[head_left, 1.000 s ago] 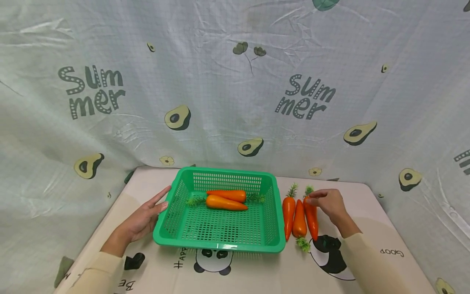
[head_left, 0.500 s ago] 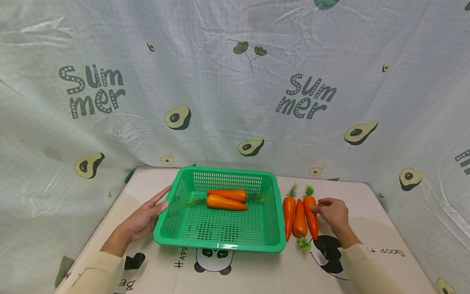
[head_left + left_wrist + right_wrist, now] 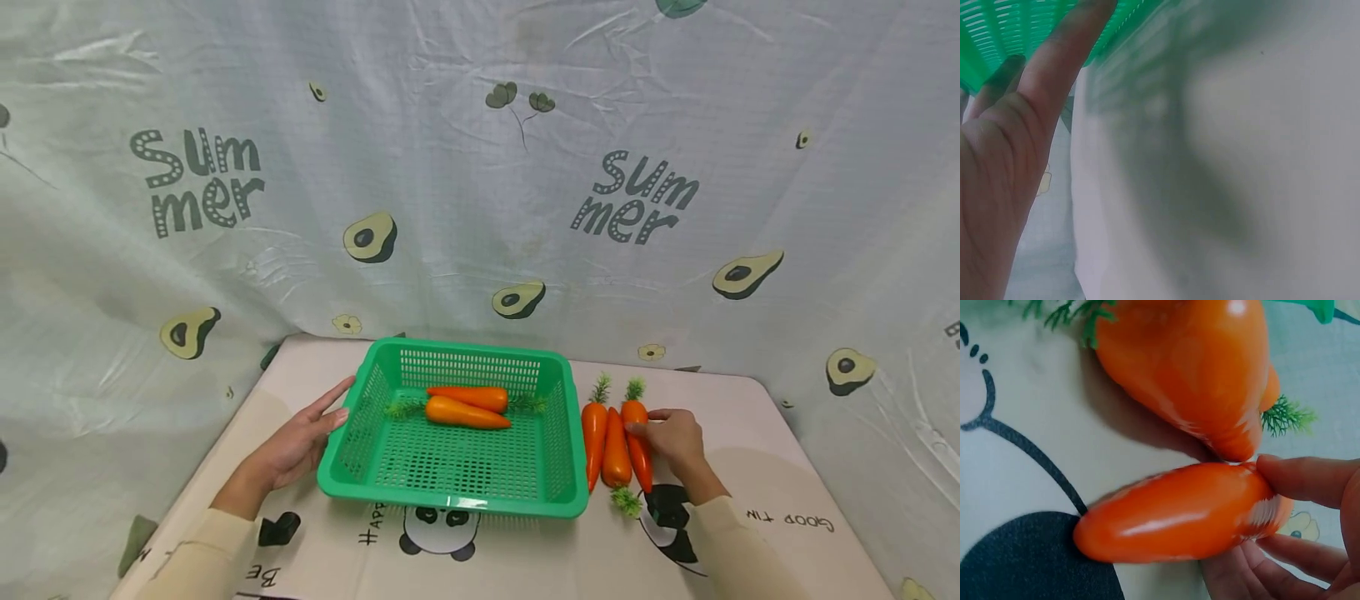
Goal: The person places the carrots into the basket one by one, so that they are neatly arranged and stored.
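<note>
A green plastic basket (image 3: 450, 503) stands on the table with two orange carrots (image 3: 467, 412) lying inside, leafy ends pointing opposite ways. My left hand (image 3: 288, 450) touches its left side with extended fingers; in the left wrist view the fingers (image 3: 1060, 69) lie along the perforated wall (image 3: 997, 25). Right of the basket, three carrots lie side by side. My right hand (image 3: 675, 442) pinches the rightmost carrot (image 3: 641, 462), thumb on one side and fingers on the other, as the right wrist view shows on that carrot (image 3: 1172, 515). Its tip points toward me.
The middle carrot (image 3: 616, 450) lies leaf end toward me, and the left one (image 3: 594, 433) is close to the basket's right wall. A printed cloth (image 3: 450, 167) hangs behind the table (image 3: 540, 567), whose cover carries panda drawings.
My right hand has moved from the leafy end of the rightmost carrot down to its upper body and now pinches it. My left hand and the basket stay put; the head view shifts slightly.
</note>
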{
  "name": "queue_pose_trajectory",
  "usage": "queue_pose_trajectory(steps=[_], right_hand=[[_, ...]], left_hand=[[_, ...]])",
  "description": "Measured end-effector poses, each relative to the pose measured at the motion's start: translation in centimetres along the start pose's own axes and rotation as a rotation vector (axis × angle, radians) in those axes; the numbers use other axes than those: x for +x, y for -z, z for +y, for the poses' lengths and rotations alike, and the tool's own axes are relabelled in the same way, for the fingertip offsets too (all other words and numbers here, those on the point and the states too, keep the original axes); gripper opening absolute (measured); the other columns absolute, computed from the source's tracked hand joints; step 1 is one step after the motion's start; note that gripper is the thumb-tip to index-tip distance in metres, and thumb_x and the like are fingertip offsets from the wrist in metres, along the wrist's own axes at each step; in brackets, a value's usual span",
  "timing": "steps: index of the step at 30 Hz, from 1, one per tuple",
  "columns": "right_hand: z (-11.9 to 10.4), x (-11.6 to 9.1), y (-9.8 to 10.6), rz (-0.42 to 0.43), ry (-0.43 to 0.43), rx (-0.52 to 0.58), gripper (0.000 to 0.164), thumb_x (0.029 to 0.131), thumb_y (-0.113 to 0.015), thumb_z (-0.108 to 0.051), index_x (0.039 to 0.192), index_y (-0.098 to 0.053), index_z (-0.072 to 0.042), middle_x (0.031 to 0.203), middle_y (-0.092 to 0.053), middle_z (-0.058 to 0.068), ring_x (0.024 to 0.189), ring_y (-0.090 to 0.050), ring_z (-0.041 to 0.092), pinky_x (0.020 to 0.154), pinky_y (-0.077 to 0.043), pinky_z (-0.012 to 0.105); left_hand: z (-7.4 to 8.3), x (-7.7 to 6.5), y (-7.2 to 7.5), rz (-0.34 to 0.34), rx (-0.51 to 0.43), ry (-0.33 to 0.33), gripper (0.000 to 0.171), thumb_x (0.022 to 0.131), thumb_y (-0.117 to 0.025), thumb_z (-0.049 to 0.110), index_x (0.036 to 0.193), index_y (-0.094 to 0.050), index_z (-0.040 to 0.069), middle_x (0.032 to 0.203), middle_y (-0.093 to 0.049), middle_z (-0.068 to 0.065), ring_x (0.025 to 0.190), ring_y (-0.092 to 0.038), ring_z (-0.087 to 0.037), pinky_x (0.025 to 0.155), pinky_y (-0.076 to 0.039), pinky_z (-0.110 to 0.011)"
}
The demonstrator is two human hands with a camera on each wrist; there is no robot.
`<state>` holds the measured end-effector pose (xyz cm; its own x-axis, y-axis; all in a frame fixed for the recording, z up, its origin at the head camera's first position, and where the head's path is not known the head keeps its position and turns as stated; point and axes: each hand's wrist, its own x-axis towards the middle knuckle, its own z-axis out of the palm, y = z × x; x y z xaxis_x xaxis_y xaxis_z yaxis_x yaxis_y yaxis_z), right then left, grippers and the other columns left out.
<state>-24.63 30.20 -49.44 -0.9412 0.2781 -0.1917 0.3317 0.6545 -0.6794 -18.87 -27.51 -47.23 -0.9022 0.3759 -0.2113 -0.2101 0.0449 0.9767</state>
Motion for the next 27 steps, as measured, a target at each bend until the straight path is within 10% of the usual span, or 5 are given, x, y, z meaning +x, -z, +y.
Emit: queue_pose_trajectory(steps=[12,27], right_hand=[[-0.1,-0.2,0.8,-0.019,0.043,0.101,0.061,0.093,-0.078,-0.026,0.136,-0.060,0.014,0.132,-0.060,0.036,0.094,-0.070,0.032,0.075,-0.061,0.035],[-1.9,-0.3,2.8,-0.057,0.080,0.229,0.062,0.096,-0.076,-0.024,0.141,-0.056,0.013,0.140,-0.056,0.036,0.088,-0.072,0.017,0.080,-0.063,0.035]], left_hand=[[0.1,0.0,-0.2,0.006,-0.003,0.004,0.072,0.113,-0.046,0.034,0.169,0.000,0.030,0.136,-0.059,0.013,0.114,-0.067,-0.009,0.092,-0.058,-0.033],[-0.1,0.1,0.0,0.003,-0.001,0.007,0.071,0.113,-0.045,0.033,0.169,0.000,0.031,0.135,-0.060,0.013,0.113,-0.067,-0.010,0.091,-0.058,-0.034]])
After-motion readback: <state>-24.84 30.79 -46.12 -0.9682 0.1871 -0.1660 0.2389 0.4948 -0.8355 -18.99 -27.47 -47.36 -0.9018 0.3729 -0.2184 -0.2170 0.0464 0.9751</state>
